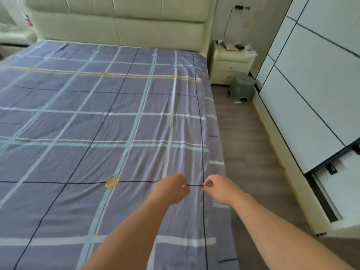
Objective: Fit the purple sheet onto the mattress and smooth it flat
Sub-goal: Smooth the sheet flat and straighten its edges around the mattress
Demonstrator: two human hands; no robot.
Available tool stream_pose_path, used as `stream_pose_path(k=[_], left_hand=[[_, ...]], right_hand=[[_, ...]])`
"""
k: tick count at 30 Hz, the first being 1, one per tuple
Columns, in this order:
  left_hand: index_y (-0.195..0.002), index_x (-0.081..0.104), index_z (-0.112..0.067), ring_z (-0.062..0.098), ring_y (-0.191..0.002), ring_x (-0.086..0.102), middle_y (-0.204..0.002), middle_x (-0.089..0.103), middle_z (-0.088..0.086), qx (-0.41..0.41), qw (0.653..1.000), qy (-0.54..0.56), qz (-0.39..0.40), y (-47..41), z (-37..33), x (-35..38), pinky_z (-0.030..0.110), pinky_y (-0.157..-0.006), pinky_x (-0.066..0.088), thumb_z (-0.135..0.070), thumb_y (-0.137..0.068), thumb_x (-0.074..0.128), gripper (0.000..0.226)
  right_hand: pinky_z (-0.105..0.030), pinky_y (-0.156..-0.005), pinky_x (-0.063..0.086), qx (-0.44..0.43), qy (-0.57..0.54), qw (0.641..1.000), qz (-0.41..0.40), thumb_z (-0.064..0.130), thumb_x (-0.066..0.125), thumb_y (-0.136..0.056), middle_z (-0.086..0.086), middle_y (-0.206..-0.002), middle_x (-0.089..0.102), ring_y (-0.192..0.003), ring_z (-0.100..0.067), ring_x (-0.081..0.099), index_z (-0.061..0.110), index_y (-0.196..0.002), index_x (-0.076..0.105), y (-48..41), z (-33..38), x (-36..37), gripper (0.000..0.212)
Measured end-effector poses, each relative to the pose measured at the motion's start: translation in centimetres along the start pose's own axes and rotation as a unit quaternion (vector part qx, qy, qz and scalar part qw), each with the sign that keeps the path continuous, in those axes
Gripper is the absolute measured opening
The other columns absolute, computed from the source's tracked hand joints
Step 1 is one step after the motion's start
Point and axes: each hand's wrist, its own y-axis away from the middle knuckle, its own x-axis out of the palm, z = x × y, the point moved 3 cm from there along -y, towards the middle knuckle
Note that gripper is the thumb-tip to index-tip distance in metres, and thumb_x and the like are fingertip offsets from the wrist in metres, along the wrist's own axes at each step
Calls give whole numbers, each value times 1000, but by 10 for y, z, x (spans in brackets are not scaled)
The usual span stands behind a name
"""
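Note:
The purple sheet [101, 121], checked with white, blue and dark lines, covers the mattress up to the cream headboard and hangs over the right side. Long wrinkles run along its right part. A yellow flower print sits near the middle front. My left hand [171, 189] pinches the sheet with curled fingers near the right edge of the bed. My right hand [218, 189] pinches the fabric a short way to the right of it, and the cloth between the two hands is stretched along a dark line.
A strip of wooden floor [251, 145] runs along the right side of the bed. A white wardrobe [315, 90] with an open lower drawer lines the right wall. A cream nightstand [231, 65] and a grey plastic stool [242, 89] stand at the far end.

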Motion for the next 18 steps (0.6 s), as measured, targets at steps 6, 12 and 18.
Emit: stream_pose_path(k=[6, 12, 18], left_hand=[[-111, 60, -21, 25, -94, 61, -110, 63, 2, -93, 989, 85, -77, 11, -115, -20, 35, -78, 49, -32, -94, 44, 26], [-101, 60, -23, 23, -86, 62, -99, 65, -1, -143, 979, 86, -118, -6, -161, 4, 34, -72, 53, -34, -92, 46, 20], [-100, 58, -24, 20, -81, 63, -93, 66, -3, -207, 959, 105, -160, -24, -148, 50, 31, -64, 50, -33, -93, 47, 16]], right_hand=[[-38, -87, 51, -87, 25, 996, 7, 34, 48, -92, 8, -107, 64, -100, -23, 61, 15, -104, 65, 14, -62, -132, 28], [-38, -84, 54, -122, 26, 992, 34, 36, 49, -92, 2, -105, 65, -93, -19, 63, 23, -101, 65, -9, -116, -161, 23], [-39, -88, 53, -139, 37, 985, 95, 34, 48, -93, 2, -112, 62, -97, -18, 63, 23, -108, 62, -44, -136, -129, 24]])
